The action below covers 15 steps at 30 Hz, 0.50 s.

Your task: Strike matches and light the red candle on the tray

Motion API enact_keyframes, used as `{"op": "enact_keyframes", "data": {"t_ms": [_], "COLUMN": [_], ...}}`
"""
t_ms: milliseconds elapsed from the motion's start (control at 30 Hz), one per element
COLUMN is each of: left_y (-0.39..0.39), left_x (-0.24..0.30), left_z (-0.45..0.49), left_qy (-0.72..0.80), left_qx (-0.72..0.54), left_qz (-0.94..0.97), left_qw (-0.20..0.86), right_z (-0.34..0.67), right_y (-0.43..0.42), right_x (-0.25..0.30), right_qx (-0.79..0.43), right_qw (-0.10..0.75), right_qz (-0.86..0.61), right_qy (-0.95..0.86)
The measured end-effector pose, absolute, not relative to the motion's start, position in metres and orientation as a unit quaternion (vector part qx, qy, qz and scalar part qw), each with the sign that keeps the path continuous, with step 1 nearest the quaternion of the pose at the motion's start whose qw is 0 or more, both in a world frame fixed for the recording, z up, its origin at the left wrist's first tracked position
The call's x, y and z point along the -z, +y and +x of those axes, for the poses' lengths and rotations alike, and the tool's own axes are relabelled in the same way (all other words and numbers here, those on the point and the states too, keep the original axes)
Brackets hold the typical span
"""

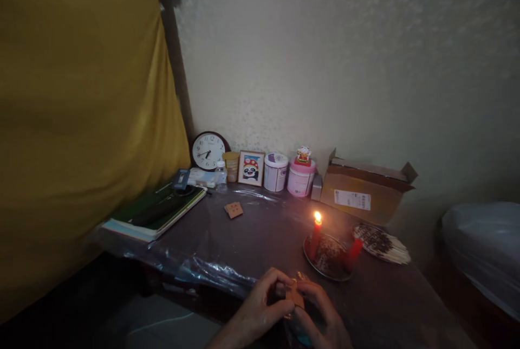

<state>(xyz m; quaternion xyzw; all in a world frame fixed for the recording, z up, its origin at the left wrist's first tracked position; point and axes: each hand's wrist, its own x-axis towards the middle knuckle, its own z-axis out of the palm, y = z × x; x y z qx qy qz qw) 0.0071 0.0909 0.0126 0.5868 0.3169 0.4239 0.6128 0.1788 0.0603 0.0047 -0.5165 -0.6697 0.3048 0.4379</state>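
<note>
My left hand [260, 305] and my right hand [320, 314] meet low in the head view, at the near edge of a dark table [252, 240]. Both pinch a small tan cardboard piece [293, 297] held between the fingertips. Just beyond them stands a round metal plate [327, 270] with a lit red candle [315, 238] on its left side and an unlit red candle [355, 251] on its right. A similar tan cardboard piece [233, 209] lies flat farther back on the table.
A fan of sticks [382, 245] lies right of the plate. Along the wall stand a clock [208, 150], a framed picture [251, 168], tins [275, 172], a pink tub [300, 177] and an open carton [365, 189]. Books [158, 213] lie left, beside a yellow curtain [81, 110].
</note>
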Motion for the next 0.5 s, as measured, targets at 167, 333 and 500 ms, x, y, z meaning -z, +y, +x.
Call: {"op": "enact_keyframes", "data": {"t_ms": [167,333,500], "left_y": [0.090,0.090,0.089], "left_x": [-0.014,-0.016,-0.017], "left_z": [0.006,0.004,0.004], "left_qy": [0.333,0.339,0.344], "left_qx": [-0.426,-0.420,-0.405], "left_qz": [0.612,0.633,0.635], "left_qw": [0.578,0.555,0.560], "right_z": [0.179,0.177,0.176], "right_y": [0.059,0.056,0.051], "right_x": [-0.010,-0.019,-0.026], "right_qx": [-0.302,-0.299,-0.313], "right_qw": [0.422,0.419,0.434], "right_qz": [-0.527,-0.517,-0.500], "right_qy": [-0.673,-0.684,-0.681]}}
